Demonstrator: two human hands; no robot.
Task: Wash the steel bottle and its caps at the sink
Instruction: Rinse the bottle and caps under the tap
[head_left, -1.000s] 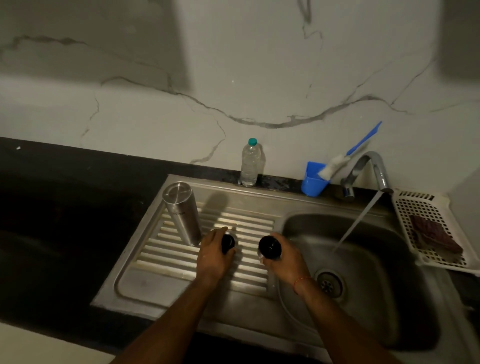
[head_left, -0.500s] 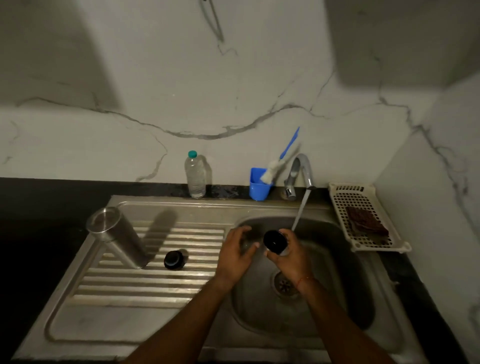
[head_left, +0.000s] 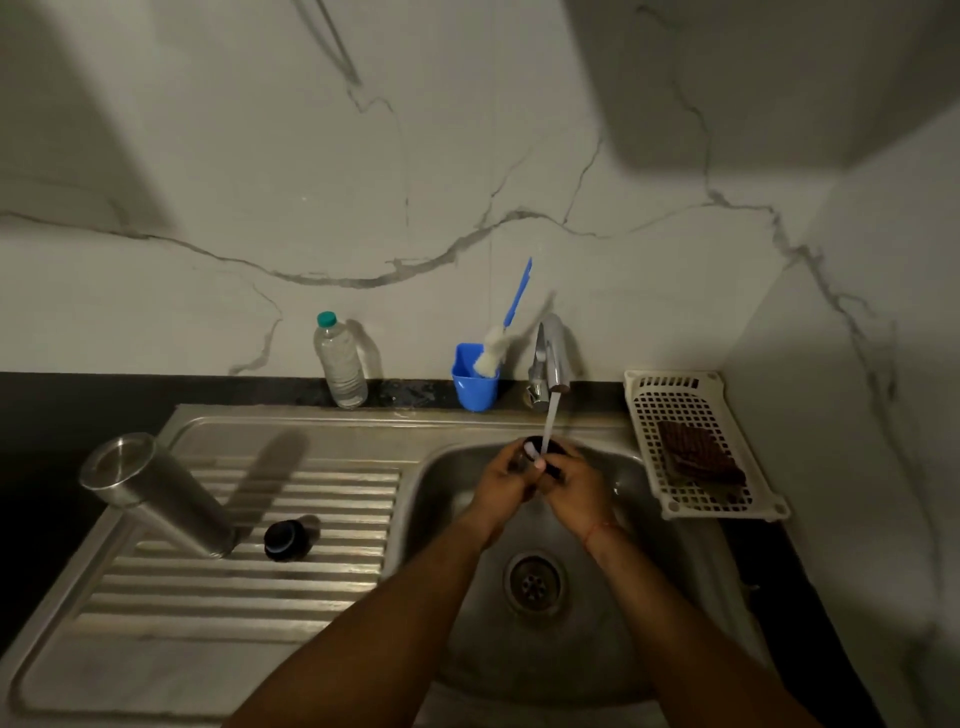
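left hand (head_left: 501, 483) and right hand (head_left: 576, 491) meet over the far side of the sink (head_left: 571, 660). the fingers of both curl round one black cap (head_left: 537, 451) and hold it in the water stream (head_left: 548, 421). no fingers are spread, and i cannot tell which fingertips are rubbing.

from left to right: a dark tabletop (head_left: 52, 415) runs along the left edge. on the ribbed drainboard (head_left: 260, 597) the steel bottle (head_left: 156, 493) stands on end with no cap on it, well apart from the hands. just right of its foot lies the second cap (head_left: 287, 540), black, touched by nobody. at the far wall stands a clear plastic water bottle (head_left: 340, 364) with a green top. right of it is a blue cup (head_left: 475, 387) holding a bottle brush (head_left: 498, 345) with a blue handle. next comes the tap (head_left: 550, 358), running. at the far right a white basket (head_left: 649, 395) holds a brown scrub pad (head_left: 696, 452).

as for progress, the task looks to be in its early part. one cap is being rinsed, and no foam shows on it. the second cap and the steel bottle wait on the drainboard; whether either has been washed cannot be told. the bottle brush and the scrub pad both sit in their places, so scrubbing inside the bottle is probably to come.
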